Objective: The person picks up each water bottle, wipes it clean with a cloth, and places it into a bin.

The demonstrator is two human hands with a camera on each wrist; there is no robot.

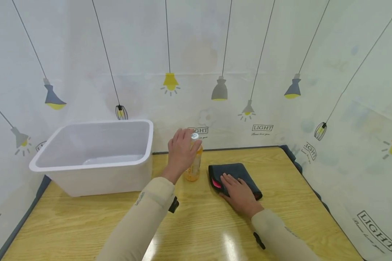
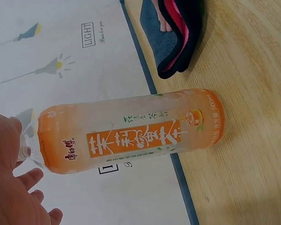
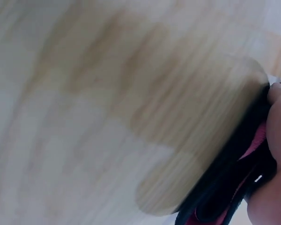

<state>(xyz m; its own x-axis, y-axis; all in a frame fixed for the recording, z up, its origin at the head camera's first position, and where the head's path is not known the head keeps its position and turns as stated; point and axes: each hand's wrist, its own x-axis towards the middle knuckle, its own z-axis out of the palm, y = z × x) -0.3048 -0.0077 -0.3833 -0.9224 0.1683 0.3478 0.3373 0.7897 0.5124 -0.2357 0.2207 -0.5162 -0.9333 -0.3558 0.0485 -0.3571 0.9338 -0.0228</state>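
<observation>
An orange-labelled drink bottle (image 1: 192,168) stands upright on the wooden table, its white cap (image 1: 194,136) on. My left hand (image 1: 183,150) is at the top of it, thumb and a finger pinching the neck while the other fingers spread loosely. The left wrist view shows the bottle's (image 2: 131,133) label and the hand (image 2: 14,178) at its neck. To the right lies a folded dark blue-grey cloth (image 1: 232,170) with black edging and a pink inner side. My right hand (image 1: 238,195) rests on it with fingers extended. In the right wrist view, the thumb lies along the cloth's (image 3: 234,173) edge.
A deep white plastic tub (image 1: 111,179) stands on the table at the left; its inner floor shows. Behind and at both sides, a white wall covering (image 1: 196,43) printed with lamps borders the wooden table (image 1: 196,224).
</observation>
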